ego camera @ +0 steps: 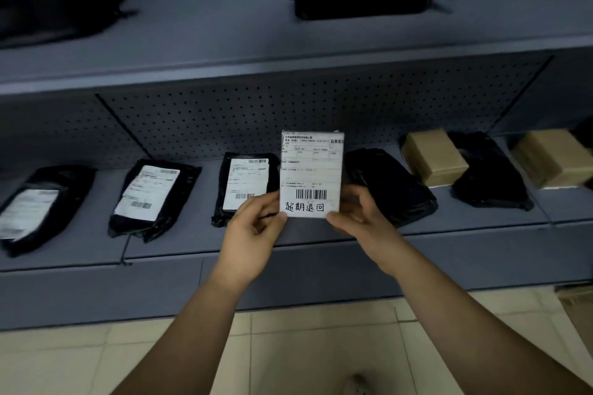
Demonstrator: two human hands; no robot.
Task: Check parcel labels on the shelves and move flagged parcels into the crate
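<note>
Bare shelf strip (308,231) straight below the fingers (261,204) on the parcel (311,170), easy pass. Labelled bag (245,184) crowds just left of them, black bag (393,186) just right, upper shelf (288,74) well above.

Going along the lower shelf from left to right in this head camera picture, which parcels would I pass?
First labelled bag → second labelled bag → third labelled bag → held parcel → plain black bag → brown box → further black bag → last brown box.

Grey shelf (179,244), black parcel bags (391,183) lying flat, two brown boxes (433,157)
</note>
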